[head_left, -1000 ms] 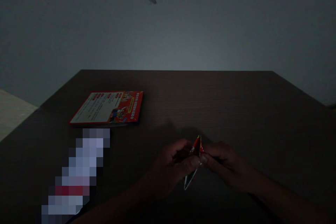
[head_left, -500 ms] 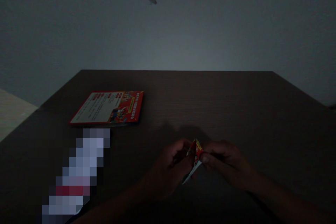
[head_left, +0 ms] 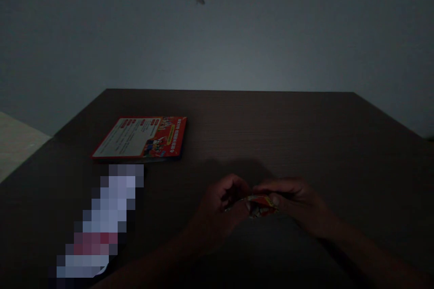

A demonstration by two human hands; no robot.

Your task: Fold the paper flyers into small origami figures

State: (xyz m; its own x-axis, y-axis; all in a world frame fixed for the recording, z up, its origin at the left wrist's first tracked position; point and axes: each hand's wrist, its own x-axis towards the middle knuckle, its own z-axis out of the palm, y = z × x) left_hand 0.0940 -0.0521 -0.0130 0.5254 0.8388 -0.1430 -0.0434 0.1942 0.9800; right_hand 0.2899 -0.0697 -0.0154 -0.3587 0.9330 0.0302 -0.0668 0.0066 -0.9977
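Observation:
A small folded piece of printed paper, red and yellow with darker patches, is held between both hands over the near part of the table. My left hand pinches its left end between thumb and fingers. At the right end, my right hand grips it with the thumb on top and the fingers behind. The dim light hides the fine folds, and the fingers cover part of the paper.
On the dark wooden table, a red-and-white printed booklet or stack of cards lies at the left. Nearer me is a long bright pixelated object. A pale wall rises behind the table's far edge.
The folded paper has turned from standing point-up to lying flatter and more sideways. My right hand has shifted slightly to the right; both hands keep hold.

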